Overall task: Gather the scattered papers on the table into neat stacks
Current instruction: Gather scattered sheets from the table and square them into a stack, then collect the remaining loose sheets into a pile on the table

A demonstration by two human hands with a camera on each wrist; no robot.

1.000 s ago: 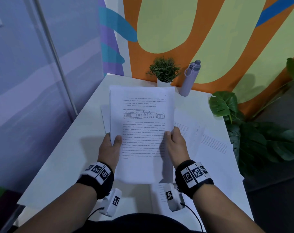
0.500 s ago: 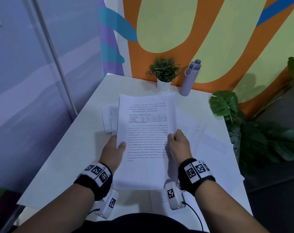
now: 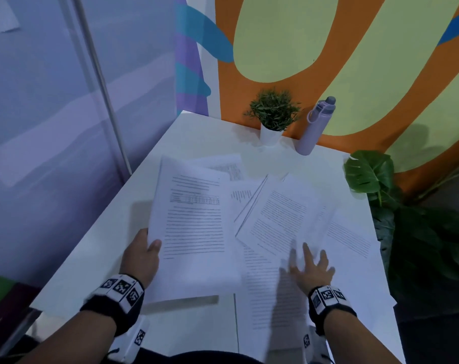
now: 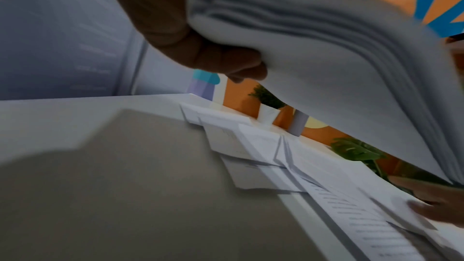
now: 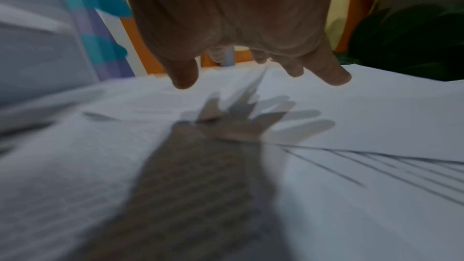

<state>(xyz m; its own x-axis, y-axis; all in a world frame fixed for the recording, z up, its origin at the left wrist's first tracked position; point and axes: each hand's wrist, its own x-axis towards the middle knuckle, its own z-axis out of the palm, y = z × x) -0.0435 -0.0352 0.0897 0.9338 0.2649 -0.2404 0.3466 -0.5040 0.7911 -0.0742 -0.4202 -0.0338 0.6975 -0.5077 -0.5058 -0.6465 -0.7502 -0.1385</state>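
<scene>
CHANGE: right hand (image 3: 311, 269) is off the held stack (image 3: 194, 227) (both hands had it a sec ago). The stack, now in the left hand (image 3: 141, 254) only, has swung left and tilts above the table (image 3: 86, 248). Left thumb lies on top and fingers curl under its near-left corner, pinching several sheets, as the left wrist view shows. Right hand hovers low over the loose sheets (image 3: 283, 219) on the right w/ fingers spread wide, holding nothing; contact can't be told (blur). Read: next pick-up starting, gathering approx part done.

TASK ITEMS, large to small:
- Loose sheets, overlapping and skewed, centre to right edge of table; some run toward the near edge.
- Small batch of sheets (image 3: 223, 165) at the back, partly hidden behind the held stack.

OTHER:
- Big leafy plant (image 3: 372, 172) off the table's right side, near the sheets at that edge.
- Bottle (image 3: 316, 127) and small potted plant (image 3: 271, 116) at the back wall, apart from the papers.

IN THE WAY: held stack droops one-handed, so sheets may slip; the overlapped sheets need squaring.
</scene>
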